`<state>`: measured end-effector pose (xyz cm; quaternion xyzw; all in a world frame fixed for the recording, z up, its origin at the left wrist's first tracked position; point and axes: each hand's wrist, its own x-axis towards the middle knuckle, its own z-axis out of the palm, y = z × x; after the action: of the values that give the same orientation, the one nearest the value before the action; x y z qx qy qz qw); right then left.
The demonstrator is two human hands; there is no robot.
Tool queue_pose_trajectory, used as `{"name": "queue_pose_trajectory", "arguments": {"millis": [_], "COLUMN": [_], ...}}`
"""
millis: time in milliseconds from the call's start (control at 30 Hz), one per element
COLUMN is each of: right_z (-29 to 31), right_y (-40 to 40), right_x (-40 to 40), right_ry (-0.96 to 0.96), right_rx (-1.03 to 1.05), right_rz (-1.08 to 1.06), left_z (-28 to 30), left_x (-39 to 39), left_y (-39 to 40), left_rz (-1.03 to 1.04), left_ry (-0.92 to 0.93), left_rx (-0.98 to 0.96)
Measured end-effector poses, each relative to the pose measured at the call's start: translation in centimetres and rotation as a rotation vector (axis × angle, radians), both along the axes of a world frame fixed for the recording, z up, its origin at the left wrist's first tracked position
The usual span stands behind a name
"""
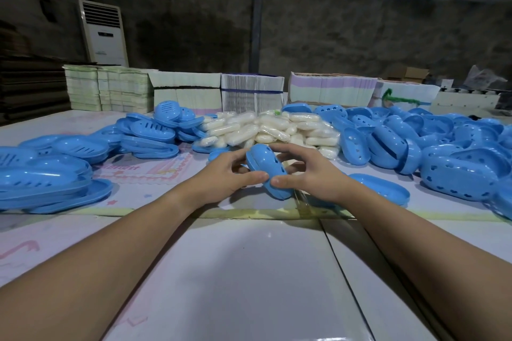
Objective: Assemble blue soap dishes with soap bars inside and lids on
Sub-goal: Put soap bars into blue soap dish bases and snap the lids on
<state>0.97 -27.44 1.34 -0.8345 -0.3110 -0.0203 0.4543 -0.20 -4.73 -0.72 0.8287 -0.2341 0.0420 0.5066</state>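
Left hand (pixel 221 174), right hand (pixel 310 174) grip soap dish (pixel 266 169) (tilted on edge)

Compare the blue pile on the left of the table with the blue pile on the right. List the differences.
1. The left pile holds shallow pieces with narrow slots; the right pile holds deeper, domed pieces with round and heart-shaped holes.
2. The left pile's pieces lie mostly flat and nested in stacks; the right pile's pieces are jumbled, many tipped on edge.

Both are the same glossy blue plastic, oval in outline, and flank the wrapped soap bars.
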Motion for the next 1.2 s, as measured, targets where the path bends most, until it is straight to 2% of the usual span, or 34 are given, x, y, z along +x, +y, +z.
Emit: {"name": "queue_pose_trajectory", "arguments": {"millis": [467,767,967,1200], "right_z": [1.0,0.5,-0.1,2.0], "right_y": [-0.3,0.3,0.7,-0.8], "right_x": [-0.5,-0.4,-0.2,-0.7], "right_ry": [0.060,0.067,0.074,-0.212], "right_rx": [0.003,0.015,0.008,-0.189], "right_rz": [0.022,-0.011,0.040,-0.244], "left_z": [0.4,0.5,0.4,-0.9], "left_x": [-0.5,-0.5,-0.7,-0.2], "left_y": [-0.5,-0.9,-1.1,-1.1], "left_rz": [-0.066,-0.020,-0.007,0.040], "left_ry": [0.008,0.018,0.002,0.066], "left_rx": [-0.007,-0.011,-0.050,-0.079]}}
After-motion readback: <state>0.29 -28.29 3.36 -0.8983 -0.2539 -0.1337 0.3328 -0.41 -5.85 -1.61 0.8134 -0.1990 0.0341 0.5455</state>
